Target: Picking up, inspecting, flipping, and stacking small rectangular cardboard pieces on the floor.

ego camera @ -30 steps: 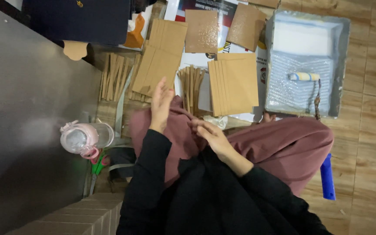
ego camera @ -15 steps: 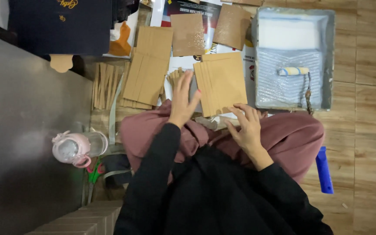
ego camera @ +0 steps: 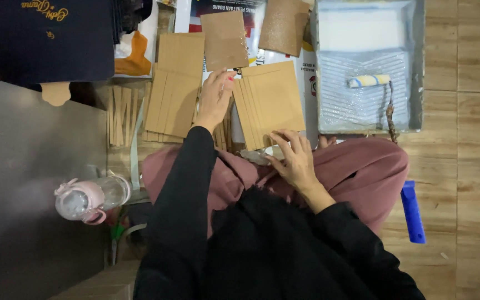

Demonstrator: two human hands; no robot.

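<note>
At the far left, a clear bottle with a pink lid lies beside the dark surface. On the floor, the left hand reaches out with its fingers spread, tips touching a brown cardboard rectangle. The right hand, fingers splayed, presses on a fanned stack of tan cardboard sheets. Farther right sits a grey paint tray holding a roller.

The left arm, in a black sleeve, stretches straight forward; its left hand is loosely open, fingers together and pointing ahead; the right arm bends at the elbow; the right hand lies palm down, fingers spread wide.
</note>
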